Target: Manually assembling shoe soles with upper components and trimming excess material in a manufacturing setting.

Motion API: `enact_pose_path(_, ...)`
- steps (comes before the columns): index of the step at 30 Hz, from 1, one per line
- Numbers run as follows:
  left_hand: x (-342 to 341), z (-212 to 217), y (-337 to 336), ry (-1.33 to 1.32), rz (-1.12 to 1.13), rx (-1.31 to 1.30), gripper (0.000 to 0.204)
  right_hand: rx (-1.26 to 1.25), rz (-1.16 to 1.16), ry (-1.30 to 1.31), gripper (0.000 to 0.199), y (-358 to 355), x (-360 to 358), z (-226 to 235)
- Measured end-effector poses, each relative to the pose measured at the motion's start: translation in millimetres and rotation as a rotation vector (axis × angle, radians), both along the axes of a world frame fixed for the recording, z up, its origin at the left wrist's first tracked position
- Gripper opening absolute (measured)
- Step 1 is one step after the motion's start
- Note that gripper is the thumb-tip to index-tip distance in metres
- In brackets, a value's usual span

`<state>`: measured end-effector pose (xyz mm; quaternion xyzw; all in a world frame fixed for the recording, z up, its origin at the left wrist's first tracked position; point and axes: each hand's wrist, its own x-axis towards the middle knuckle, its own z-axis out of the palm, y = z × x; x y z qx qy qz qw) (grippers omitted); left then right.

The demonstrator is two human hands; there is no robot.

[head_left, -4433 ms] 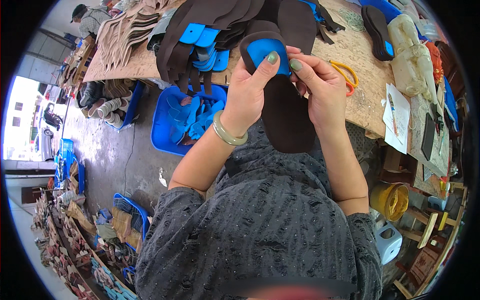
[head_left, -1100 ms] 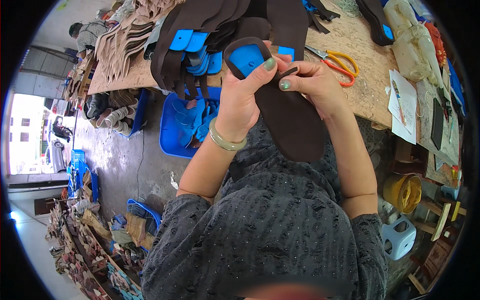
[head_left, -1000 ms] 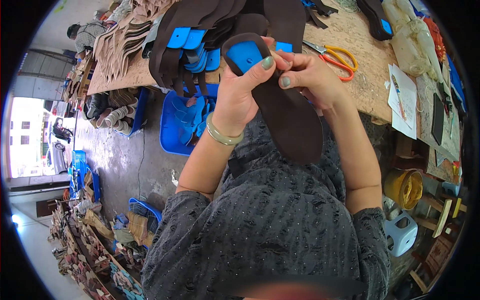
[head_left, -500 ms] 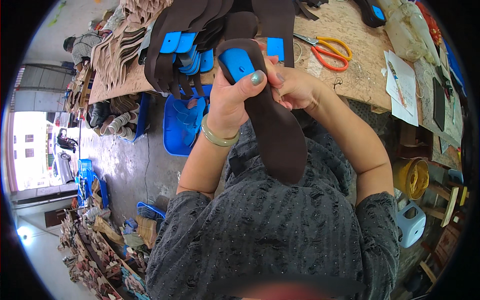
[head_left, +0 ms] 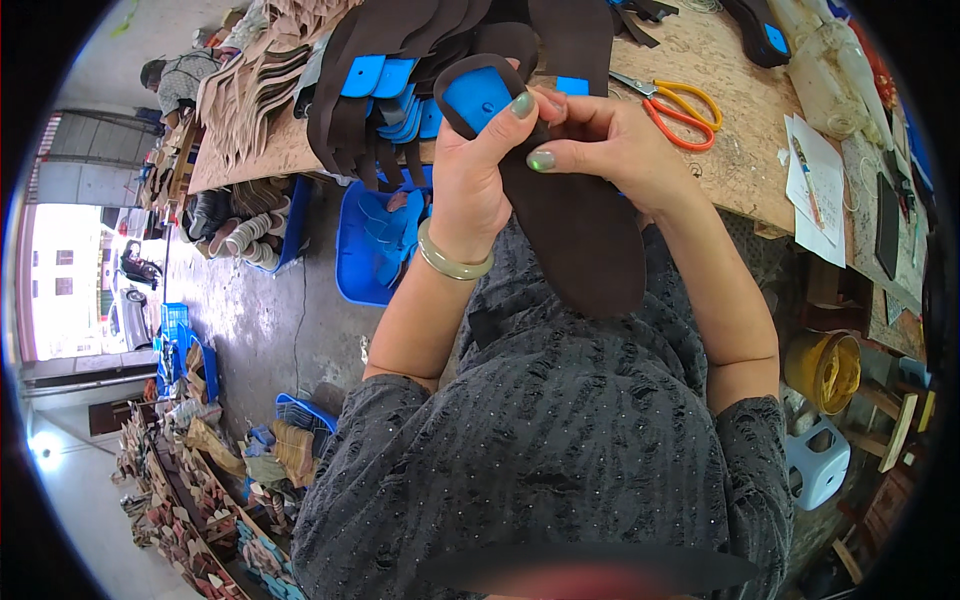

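Before my chest, a dark brown shoe insole (head_left: pixel 590 245) slants with its broad toe end toward me. A blue heel piece (head_left: pixel 468 98) with a small hole lies on its far, rounded end. My left hand (head_left: pixel 470 190) is closed around that end, its thumb along the edge of the blue piece. From the other side my right hand (head_left: pixel 615 150) pinches the insole at its narrow middle, thumb on top; its other fingertips are partly hidden. Just beyond, on the table, is a stack of brown insoles (head_left: pixel 335 115) with blue pieces (head_left: pixel 362 77).
Orange-and-yellow-handled scissors (head_left: pixel 685 115) lie on the wooden table (head_left: pixel 735 160), right of my hands. Papers with a pen (head_left: pixel 812 190) rest farther right. Below the table edge stands a blue bin (head_left: pixel 350 285) holding blue pieces. A person (head_left: pixel 185 80) is at the far left.
The insole's toe end has swung up and slightly right. My right hand has shifted from beneath the insole's edge, and its thumb now presses on top. My left hand keeps its hold.
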<state>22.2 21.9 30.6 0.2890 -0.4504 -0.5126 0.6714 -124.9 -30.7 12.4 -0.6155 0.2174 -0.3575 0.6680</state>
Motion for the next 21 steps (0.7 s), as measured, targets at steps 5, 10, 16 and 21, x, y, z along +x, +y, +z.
enact_pose_path(5,5,-3,-6,-0.055,0.065,-0.046,0.049,-0.004,-0.053,-0.03,0.029,-7,11,1)
enact_pose_path(10,10,-14,9,-0.129,0.164,0.093,0.044,0.108,-0.005,-0.057,0.041,-6,14,-14)
enact_pose_path(16,18,-9,23,-0.004,0.056,0.015,0.04,0.119,0.088,-0.168,0.045,-10,10,-36)
enact_pose_path(21,22,5,37,-0.057,-0.031,-0.023,0.051,0.209,0.156,-0.247,0.049,-2,20,-29)
